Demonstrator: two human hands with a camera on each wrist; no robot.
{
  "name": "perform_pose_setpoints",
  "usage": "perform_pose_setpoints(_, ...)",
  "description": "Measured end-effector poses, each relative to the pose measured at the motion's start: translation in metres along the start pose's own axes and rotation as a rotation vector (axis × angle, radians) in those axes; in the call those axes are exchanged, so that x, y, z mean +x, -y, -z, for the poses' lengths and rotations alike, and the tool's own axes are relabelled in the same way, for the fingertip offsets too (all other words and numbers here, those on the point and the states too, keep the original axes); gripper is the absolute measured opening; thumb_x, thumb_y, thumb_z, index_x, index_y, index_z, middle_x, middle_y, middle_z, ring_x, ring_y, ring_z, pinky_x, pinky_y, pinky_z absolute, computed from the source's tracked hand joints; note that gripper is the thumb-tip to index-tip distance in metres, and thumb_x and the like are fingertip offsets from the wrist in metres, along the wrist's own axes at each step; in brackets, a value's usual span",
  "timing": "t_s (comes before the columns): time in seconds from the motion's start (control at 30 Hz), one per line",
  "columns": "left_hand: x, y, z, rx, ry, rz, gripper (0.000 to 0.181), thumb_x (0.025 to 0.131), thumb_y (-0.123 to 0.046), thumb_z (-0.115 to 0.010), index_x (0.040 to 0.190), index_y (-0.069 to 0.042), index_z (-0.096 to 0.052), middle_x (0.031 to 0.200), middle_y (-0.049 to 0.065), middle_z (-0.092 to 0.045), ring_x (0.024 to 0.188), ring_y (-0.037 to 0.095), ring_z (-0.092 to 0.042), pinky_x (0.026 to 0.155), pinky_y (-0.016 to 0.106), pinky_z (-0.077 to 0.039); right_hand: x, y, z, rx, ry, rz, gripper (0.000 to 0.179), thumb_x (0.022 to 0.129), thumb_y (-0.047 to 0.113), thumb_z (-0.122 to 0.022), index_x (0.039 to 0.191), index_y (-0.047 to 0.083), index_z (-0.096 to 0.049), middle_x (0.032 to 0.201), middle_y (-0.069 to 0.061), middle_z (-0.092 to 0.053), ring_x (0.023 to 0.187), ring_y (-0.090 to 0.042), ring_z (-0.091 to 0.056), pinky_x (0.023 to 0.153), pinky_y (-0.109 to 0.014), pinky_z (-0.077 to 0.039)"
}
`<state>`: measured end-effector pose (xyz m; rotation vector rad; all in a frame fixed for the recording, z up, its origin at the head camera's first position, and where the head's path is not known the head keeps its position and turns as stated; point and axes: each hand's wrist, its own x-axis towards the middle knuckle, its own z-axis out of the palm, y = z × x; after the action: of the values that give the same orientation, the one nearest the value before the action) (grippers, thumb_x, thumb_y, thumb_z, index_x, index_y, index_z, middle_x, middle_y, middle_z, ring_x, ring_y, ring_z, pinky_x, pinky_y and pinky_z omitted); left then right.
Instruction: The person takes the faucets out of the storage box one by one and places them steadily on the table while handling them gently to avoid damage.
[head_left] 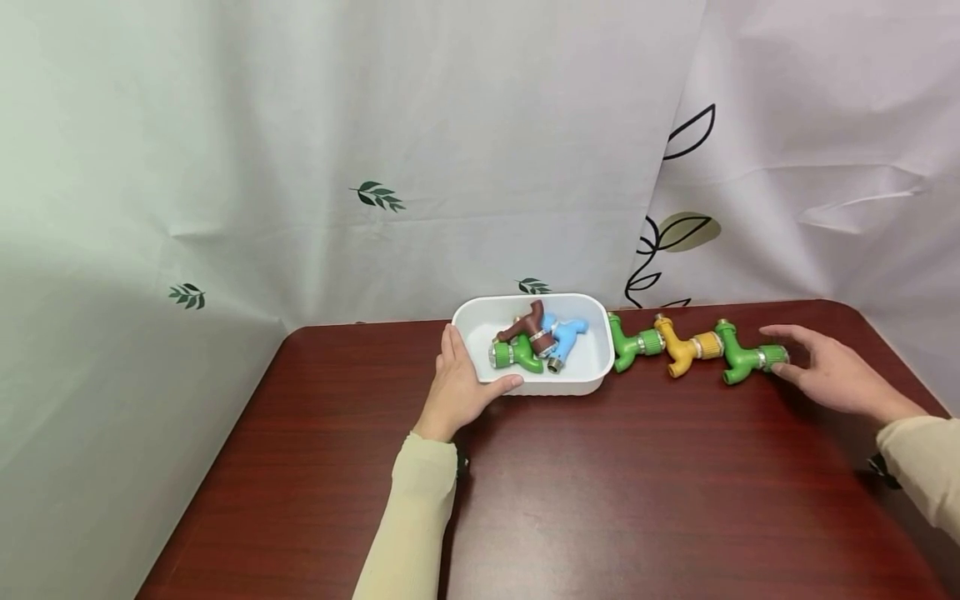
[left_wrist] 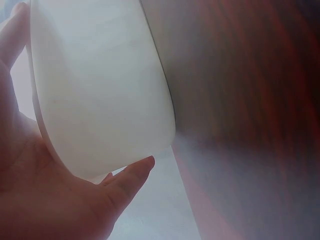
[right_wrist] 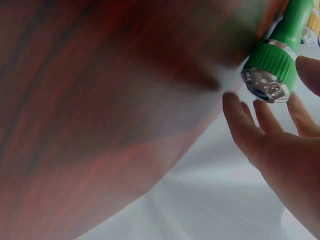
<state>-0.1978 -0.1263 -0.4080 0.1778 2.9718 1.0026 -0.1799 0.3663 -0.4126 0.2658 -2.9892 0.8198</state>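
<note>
A white plastic basin [head_left: 558, 387] stands near the table's back edge. Inside it lie a brown faucet [head_left: 531, 327], a blue faucet [head_left: 567, 337] and a green faucet [head_left: 517, 354]. My left hand [head_left: 457, 385] holds the basin's near left corner, thumb along the front and fingers along the left side. To the basin's right, a second green faucet [head_left: 633, 343], a yellow faucet [head_left: 686, 345] and a third green faucet [head_left: 746, 354] lie in a row. Beside the last one's ribbed knob [right_wrist: 272, 62], my right hand [head_left: 836, 371] has thumb and fingers spread around the knob's end.
The dark red wooden table [head_left: 585, 492] spreads toward the camera. A pale curtain [head_left: 450, 142] with leaf prints hangs right behind its back edge and along both sides.
</note>
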Motion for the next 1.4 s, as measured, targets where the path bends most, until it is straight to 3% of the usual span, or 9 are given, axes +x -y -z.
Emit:
perform_pose_setpoints(0.2,0.0,0.0,0.0,0.006,-0.013,-0.012,0.134,0.078,-0.061,-0.078,0.157,0.007,0.006,0.166,0.02,0.007,0.15,0.044,-0.011,0.116,0.051,-0.028,0.002,0.011,-0.001,0.048,-0.069,0.015,0.052,0.094,0.007,-0.068,0.139,-0.007,-0.047,0.137,-0.037,-0.043,0.11,-0.063,-0.051,0.086,-0.068,-0.041)
perform_pose_setpoints(0.43,0.0,0.0,0.0,-0.003,-0.005,-0.005,0.135,0.078,-0.062,-0.078,0.157,0.005,0.008,0.167,0.019,0.009,0.15,0.045,-0.01,0.115,0.052,-0.028,0.002,0.025,-0.001,0.04,-0.181,0.015,0.051,0.092,0.011,-0.07,0.136,-0.003,-0.05,0.133,-0.034,-0.043,0.105,-0.055,-0.052,0.084,-0.06,-0.037)
perform_pose_setpoints(0.73,0.0,0.0,0.0,0.007,-0.004,-0.001,0.135,0.078,-0.063,-0.077,0.157,0.004,0.009,0.167,0.019,0.009,0.15,0.044,-0.01,0.116,0.051,-0.027,0.008,0.056,-0.012,0.107,-0.28,0.082,0.051,0.092,0.019,-0.072,0.134,-0.003,-0.054,0.144,-0.035,-0.038,0.134,-0.055,-0.03,0.104,-0.07,-0.022)
perform_pose_setpoints(1.13,0.0,0.001,0.0,0.003,-0.002,-0.005,0.134,0.078,-0.062,-0.077,0.157,0.005,0.008,0.166,0.019,0.009,0.15,0.045,-0.01,0.116,0.051,-0.027,0.017,0.109,-0.034,0.169,-0.253,0.146,0.054,0.088,0.017,-0.077,0.135,0.002,-0.055,0.15,-0.03,-0.034,0.137,-0.055,-0.026,0.103,-0.072,-0.024)
perform_pose_setpoints(1.4,0.0,0.001,0.0,0.002,0.002,-0.001,0.134,0.078,-0.062,-0.077,0.157,0.005,0.008,0.167,0.019,0.009,0.15,0.045,-0.01,0.116,0.051,-0.028,0.024,0.136,-0.051,0.187,-0.286,0.196,0.054,0.085,0.016,-0.08,0.132,0.003,-0.058,0.146,-0.029,-0.04,0.132,-0.052,-0.034,0.102,-0.068,-0.026)
